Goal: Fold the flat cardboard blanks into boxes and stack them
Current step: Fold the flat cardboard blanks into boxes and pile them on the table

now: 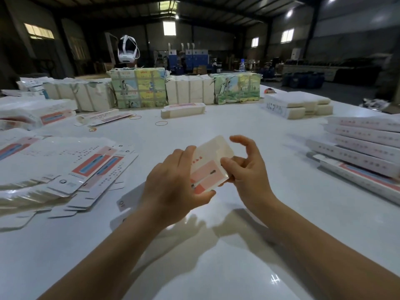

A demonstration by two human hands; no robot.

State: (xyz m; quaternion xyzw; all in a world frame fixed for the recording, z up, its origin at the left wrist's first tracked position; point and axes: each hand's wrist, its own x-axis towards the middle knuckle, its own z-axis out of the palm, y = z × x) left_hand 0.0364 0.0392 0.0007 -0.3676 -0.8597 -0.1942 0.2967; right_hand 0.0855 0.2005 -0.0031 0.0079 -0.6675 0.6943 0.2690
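1. While my view runs from the left, the pile of flat blanks (pixel 71 167) lies fanned on the white worktop (pixel 238 126), long axes slanting away to the right; their print is too small to read.
2. My left hand (pixel 175 187) grips the half-formed box (pixel 211 165) from its near-left side, fingers curled over it.
3. That box is held above the worktop, long axis pointing up and away to the right, pink panel facing me; its red characters are blurred.
4. My right hand (pixel 249 167) pinches the box's right edge, forefinger lifted clear.
5. Finished boxes (pixel 363 148) lie stacked at far right.
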